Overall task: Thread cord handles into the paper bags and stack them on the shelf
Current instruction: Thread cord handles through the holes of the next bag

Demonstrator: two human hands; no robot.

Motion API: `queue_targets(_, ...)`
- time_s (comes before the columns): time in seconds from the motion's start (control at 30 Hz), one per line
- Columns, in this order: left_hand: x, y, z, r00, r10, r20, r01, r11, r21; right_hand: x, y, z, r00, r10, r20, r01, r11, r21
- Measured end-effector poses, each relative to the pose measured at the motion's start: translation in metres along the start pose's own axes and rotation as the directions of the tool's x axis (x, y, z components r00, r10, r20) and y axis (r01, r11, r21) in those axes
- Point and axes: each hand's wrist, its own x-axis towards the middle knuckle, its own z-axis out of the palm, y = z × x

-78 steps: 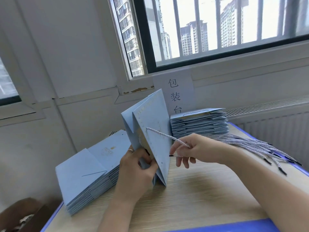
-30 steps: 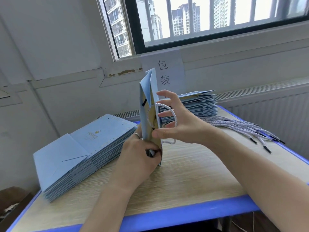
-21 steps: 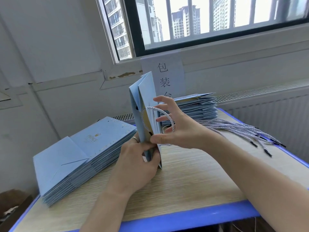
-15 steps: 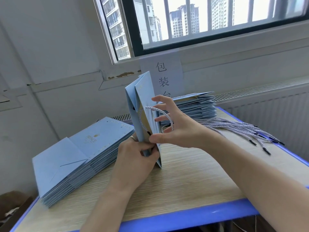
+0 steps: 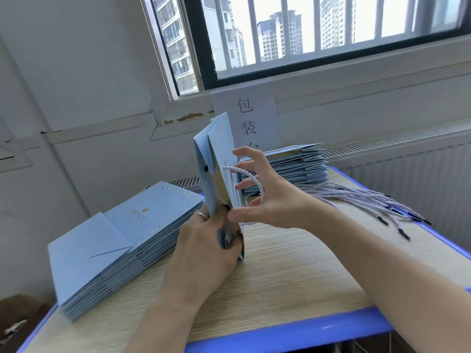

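A light blue paper bag (image 5: 221, 154) stands on edge in the middle of the wooden table (image 5: 293, 271). My left hand (image 5: 204, 253) grips its lower edge from the left. A white twisted cord (image 5: 251, 179) loops out of the bag's right face. My right hand (image 5: 265, 194) is against that face with fingers spread; the thumb and a fingertip pinch the cord's lower end near the bag. Where the cord end sits is hidden by my fingers.
A stack of flat blue bags (image 5: 122, 240) lies at the left of the table. Another stack of bags (image 5: 288, 166) sits at the back, under a paper sign (image 5: 247, 121). Loose cords with black tips (image 5: 367, 202) fan out at the right. The table has a blue rim (image 5: 293, 332).
The bag went from a wide tilted face to nearly edge-on and upright. My right hand went from pulling a straight cord to holding it looped against the bag's face.
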Motion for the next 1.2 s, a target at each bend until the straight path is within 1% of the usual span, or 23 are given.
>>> queue_targets(0.1, -0.001, -0.001, -0.001, 1.000, 0.013, -0.013, -0.013, 1.000, -0.015, -0.001, 0.000, -0.001, 1.000, 0.005, -0.002, -0.005, 1.000, 0.025)
queue_targets(0.2, -0.001, 0.002, -0.005, 1.000, 0.015, -0.027, -0.017, 0.996, -0.084, -0.001, 0.000, -0.003, 1.000, 0.007, -0.007, -0.006, 0.998, 0.063)
queue_targets(0.3, 0.002, 0.008, -0.010, 0.994, 0.048, -0.099, -0.063, 0.986, -0.157, -0.002, -0.001, -0.003, 1.000, 0.002, -0.003, -0.002, 0.997, 0.081)
queue_targets(0.43, 0.006, 0.011, -0.009, 0.980, -0.006, -0.201, -0.039, 0.975, -0.219, -0.001, 0.000, -0.002, 1.000, -0.003, -0.020, 0.005, 0.993, 0.122)
queue_targets(0.5, 0.010, 0.010, -0.006, 0.970, -0.020, -0.244, -0.039, 0.971, -0.235, 0.000, 0.000, 0.000, 1.000, 0.001, -0.028, 0.003, 0.992, 0.123)
queue_targets(0.57, 0.012, 0.010, -0.004, 0.966, -0.002, -0.257, -0.061, 0.970, -0.235, 0.000, 0.000, 0.001, 0.999, -0.006, -0.031, 0.009, 0.995, 0.101)
queue_targets(0.67, 0.015, 0.011, -0.002, 0.955, 0.009, -0.297, -0.064, 0.982, -0.176, -0.001, -0.001, 0.001, 0.999, -0.023, -0.040, 0.026, 0.998, 0.058)
queue_targets(0.73, 0.016, 0.011, -0.001, 0.942, -0.026, -0.336, -0.030, 0.987, -0.160, -0.001, -0.003, 0.002, 0.999, -0.025, -0.048, 0.028, 0.998, 0.060)
queue_targets(0.8, 0.016, 0.011, 0.000, 0.927, -0.094, -0.362, 0.018, 0.978, -0.208, -0.001, -0.004, 0.003, 0.999, -0.021, -0.046, 0.024, 0.998, 0.061)
queue_targets(0.9, 0.016, 0.009, 0.001, 0.922, -0.167, -0.350, 0.074, 0.962, -0.264, -0.002, -0.006, 0.006, 0.999, -0.021, -0.034, 0.022, 0.999, 0.033)
queue_targets(0.97, 0.016, 0.008, 0.001, 0.929, -0.150, -0.338, 0.078, 0.973, -0.219, -0.003, -0.006, 0.007, 0.999, -0.030, -0.035, 0.030, 1.000, 0.009)
queue_targets(1.07, 0.015, 0.008, 0.001, 0.939, -0.087, -0.332, 0.054, 0.993, -0.108, -0.002, -0.006, 0.007, 0.999, -0.024, -0.028, 0.024, 1.000, 0.001)
queue_targets(1.13, 0.015, 0.005, 0.004, 0.958, -0.076, -0.275, 0.042, 0.991, -0.127, -0.002, -0.006, 0.007, 0.999, -0.026, -0.024, 0.026, 1.000, 0.005)
queue_targets(1.2, 0.013, 0.000, 0.005, 0.976, -0.094, -0.196, 0.065, 0.987, -0.149, -0.003, -0.007, 0.007, 0.999, -0.028, -0.020, 0.027, 0.999, -0.040)
